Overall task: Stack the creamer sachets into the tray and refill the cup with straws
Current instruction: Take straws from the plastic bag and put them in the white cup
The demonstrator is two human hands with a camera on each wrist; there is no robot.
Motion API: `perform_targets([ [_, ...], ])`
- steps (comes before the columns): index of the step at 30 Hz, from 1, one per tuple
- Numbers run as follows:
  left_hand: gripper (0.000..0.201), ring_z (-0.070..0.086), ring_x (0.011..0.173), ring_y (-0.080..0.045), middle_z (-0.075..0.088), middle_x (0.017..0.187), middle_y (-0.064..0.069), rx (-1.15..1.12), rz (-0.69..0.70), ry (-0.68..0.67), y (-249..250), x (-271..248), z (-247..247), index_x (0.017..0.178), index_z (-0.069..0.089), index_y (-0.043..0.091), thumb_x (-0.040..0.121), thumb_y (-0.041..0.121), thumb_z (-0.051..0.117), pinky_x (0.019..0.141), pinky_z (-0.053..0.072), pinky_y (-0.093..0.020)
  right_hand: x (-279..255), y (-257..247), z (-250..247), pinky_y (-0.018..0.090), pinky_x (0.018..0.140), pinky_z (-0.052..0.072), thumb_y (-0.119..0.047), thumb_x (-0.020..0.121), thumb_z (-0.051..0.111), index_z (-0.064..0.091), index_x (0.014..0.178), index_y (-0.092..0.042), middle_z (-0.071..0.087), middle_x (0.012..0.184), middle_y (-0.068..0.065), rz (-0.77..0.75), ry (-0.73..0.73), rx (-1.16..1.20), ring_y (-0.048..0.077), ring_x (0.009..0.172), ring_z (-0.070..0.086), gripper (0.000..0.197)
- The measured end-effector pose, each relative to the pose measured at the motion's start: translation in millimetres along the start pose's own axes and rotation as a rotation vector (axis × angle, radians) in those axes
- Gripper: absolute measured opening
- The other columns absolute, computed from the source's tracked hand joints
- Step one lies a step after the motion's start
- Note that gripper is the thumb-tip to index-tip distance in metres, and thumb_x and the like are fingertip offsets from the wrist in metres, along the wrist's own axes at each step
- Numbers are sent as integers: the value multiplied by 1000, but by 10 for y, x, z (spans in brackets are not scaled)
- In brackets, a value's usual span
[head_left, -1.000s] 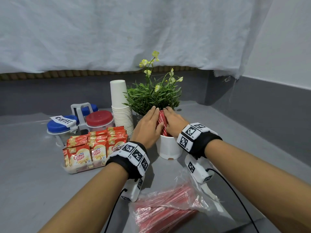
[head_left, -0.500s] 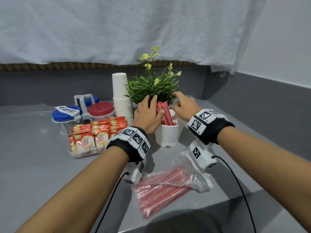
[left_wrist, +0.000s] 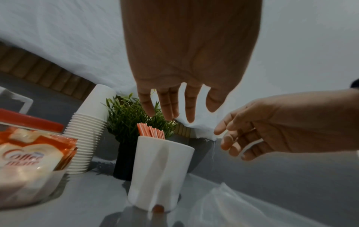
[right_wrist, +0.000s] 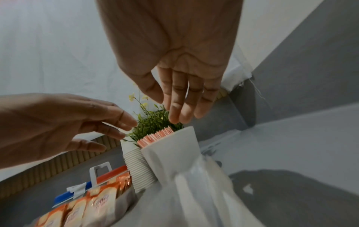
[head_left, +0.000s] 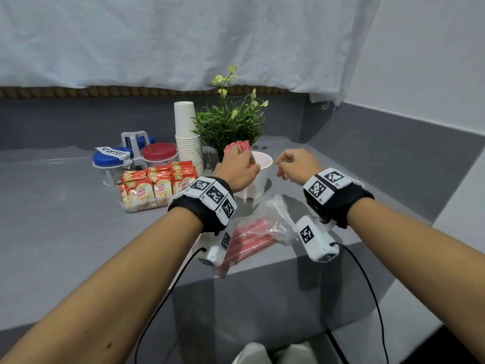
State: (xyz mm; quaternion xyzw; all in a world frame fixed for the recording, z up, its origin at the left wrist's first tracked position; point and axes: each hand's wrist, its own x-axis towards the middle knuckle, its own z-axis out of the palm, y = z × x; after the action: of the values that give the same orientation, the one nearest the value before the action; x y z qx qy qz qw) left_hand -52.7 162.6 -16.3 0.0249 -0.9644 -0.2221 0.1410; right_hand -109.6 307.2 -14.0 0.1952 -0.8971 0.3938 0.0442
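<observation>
Grey counter point(head_left: 65, 232), hands above cup point(head_left: 258, 179)

The creamer sachets point(head_left: 157, 187) standing in the clear tray point(head_left: 136, 207) at left carry the brand "Coffee mate" in red script. Behind them, a white paper label point(head_left: 113, 152) on the blue-lidded jar point(head_left: 111, 160) reads "COFFEE" in black capitals.

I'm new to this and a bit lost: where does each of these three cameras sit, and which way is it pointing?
Head: worn on the head, looking forward and down at the grey counter; both forearms, left hand and right hand show.
Left wrist: under the left wrist, looking along open fingers at the white cup.
Right wrist: under the right wrist, looking along its fingers.
All three views share the cup and its red straws.
</observation>
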Motion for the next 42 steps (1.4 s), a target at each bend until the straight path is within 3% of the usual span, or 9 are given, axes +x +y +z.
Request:
perform_targets([
  [3,30,44,117,-31,46,124,-17,61,6,-118,12,-191,127,112,57,6,92,26,48,100,38,-38,-208,194,142,31,63,47,-10,87,48,51,63,-18,64,80,13,101,-11,54,25,79,58,25],
  [7,32,51,109,-30,50,121,-16,99,-30,-269,-6,-456,332,114,56,6,93,30,49,94,42,-37,-512,327,335,38,74,49,-15,84,58,49,65,-16,55,73,6,236,-68,105,25,76,57,21],
  [12,50,42,123,-31,42,134,-13,208,-114,-370,-47,-745,545,134,37,14,89,31,52,102,36,-42,-765,457,488,36,85,50,-7,80,58,62,97,2,59,89,12,276,-131,27,33,89,61,19],
  [15,55,35,128,-30,38,139,-12,231,-103,-356,-68,-821,593,139,31,16,90,33,50,105,30,-43,-795,528,494,34,68,49,-2,79,51,65,83,7,59,75,15,314,-164,51,30,72,58,17],
  [19,56,34,129,-30,37,140,-13,225,-123,-324,-66,-832,624,139,29,12,91,32,50,106,30,-43,-742,509,453,27,45,35,2,78,48,49,57,-5,47,55,11,374,-262,110,23,46,45,22],
  [24,44,35,125,-31,39,133,-15,248,-154,-296,-39,-852,648,130,39,8,92,29,48,103,32,-42,-705,359,407,23,54,43,7,84,42,64,71,-13,57,64,1,212,-209,283,15,58,51,32],
  [29,35,37,122,-30,42,129,-14,229,-175,-282,-40,-896,662,122,45,7,92,24,47,101,31,-42,-778,257,499,37,88,49,7,83,47,71,91,-2,69,96,14,41,-192,144,27,89,61,26],
  [39,33,40,118,-27,46,125,-12,271,-58,-229,-113,-960,642,119,45,8,91,25,47,100,30,-40,-793,367,427,23,73,51,-4,81,65,67,84,-8,64,84,7,2,-292,175,17,77,61,6],
  [42,32,40,117,-26,47,124,-10,267,-36,-183,-131,-981,653,119,45,9,92,26,47,99,30,-38,-803,390,403,28,71,52,-1,79,67,61,69,-21,62,77,1,3,-322,219,16,75,60,23],
])
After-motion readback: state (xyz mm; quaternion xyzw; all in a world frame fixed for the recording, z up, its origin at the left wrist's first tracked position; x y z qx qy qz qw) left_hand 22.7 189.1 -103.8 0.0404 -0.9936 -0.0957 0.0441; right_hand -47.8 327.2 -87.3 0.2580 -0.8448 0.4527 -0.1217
